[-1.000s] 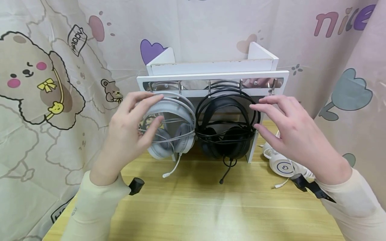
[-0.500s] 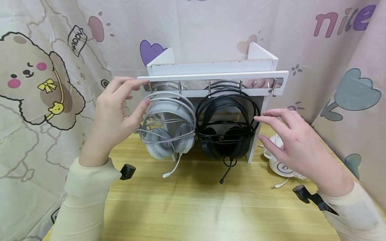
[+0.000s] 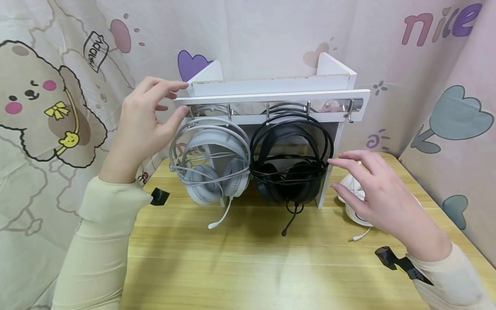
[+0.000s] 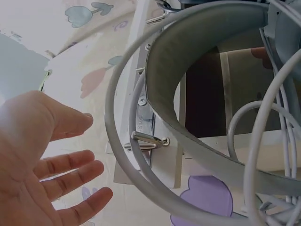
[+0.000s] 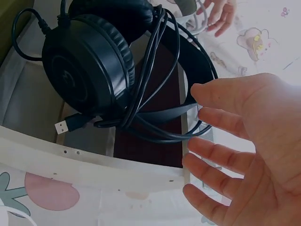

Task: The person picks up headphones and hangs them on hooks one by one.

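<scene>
A light grey headset (image 3: 235,176) with a boom microphone hangs from hooks on the white rack (image 3: 271,95), its cable coiled around it. Beside it hangs a black headset (image 3: 304,185), likewise wrapped in its own cable. My left hand (image 3: 141,120) is held up by the rack's left end, fingers relaxed and spread from the thumb, holding nothing. In the left wrist view, a gap separates the hand (image 4: 56,155) from the grey headband. My right hand (image 3: 381,196) hovers right of the black headset, fingers loosely extended; in the right wrist view its fingertips (image 5: 197,146) overlap the cable loop's edge.
A white headset (image 3: 352,185) lies on the wooden table (image 3: 248,267) right of the rack, partly behind my right hand, its plug (image 3: 360,236) pointing forward. One bare hook (image 3: 350,111) shows at the rail's right end. A printed curtain (image 3: 267,38) surrounds the table.
My left hand has moved left and up from in front of the grey headset. My right hand has lowered slightly. Both headsets stay hanging in place.
</scene>
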The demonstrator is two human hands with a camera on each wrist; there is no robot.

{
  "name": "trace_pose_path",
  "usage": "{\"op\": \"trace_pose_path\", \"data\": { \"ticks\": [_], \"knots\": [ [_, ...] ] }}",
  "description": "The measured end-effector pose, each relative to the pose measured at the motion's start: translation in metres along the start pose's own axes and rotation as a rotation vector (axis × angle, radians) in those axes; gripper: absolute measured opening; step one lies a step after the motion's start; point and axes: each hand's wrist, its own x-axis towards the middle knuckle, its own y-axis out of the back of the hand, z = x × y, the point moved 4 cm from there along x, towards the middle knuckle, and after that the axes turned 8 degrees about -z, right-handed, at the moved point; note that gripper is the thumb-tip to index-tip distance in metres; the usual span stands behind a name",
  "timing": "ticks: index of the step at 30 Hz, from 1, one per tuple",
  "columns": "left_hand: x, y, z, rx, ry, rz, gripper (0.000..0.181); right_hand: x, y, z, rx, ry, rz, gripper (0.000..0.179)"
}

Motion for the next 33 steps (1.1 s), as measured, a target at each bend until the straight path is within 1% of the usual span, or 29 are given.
{"op": "trace_pose_path", "data": {
  "ticks": [9,14,17,21,24,29,30,33],
  "knots": [
    [0.019,-0.007,-0.006,0.026,-0.013,-0.046,0.041,-0.011,-0.001,0.006,0.015,-0.050,0.010,0.063],
    [0.025,-0.012,-0.007,0.020,-0.013,-0.076,0.045,-0.017,-0.002,0.011,0.024,-0.082,-0.004,0.067],
    [0.027,-0.014,-0.007,0.034,-0.023,-0.090,0.047,-0.020,-0.002,0.014,0.026,-0.093,-0.008,0.068],
    [0.029,-0.015,-0.007,0.064,-0.056,-0.113,0.048,-0.024,-0.002,0.018,0.027,-0.101,-0.014,0.056],
    [0.030,-0.017,-0.007,0.088,-0.090,-0.137,0.045,-0.026,-0.002,0.020,0.030,-0.105,-0.017,0.052],
    [0.032,-0.018,-0.007,0.147,-0.138,-0.176,0.037,-0.029,-0.004,0.025,0.028,-0.112,-0.013,0.064],
    [0.032,-0.018,-0.007,0.156,-0.144,-0.182,0.034,-0.030,-0.004,0.026,0.028,-0.114,-0.014,0.063],
    [0.032,-0.018,-0.007,0.179,-0.155,-0.193,0.026,-0.032,-0.005,0.030,0.029,-0.125,-0.018,0.049]
  ]
}}
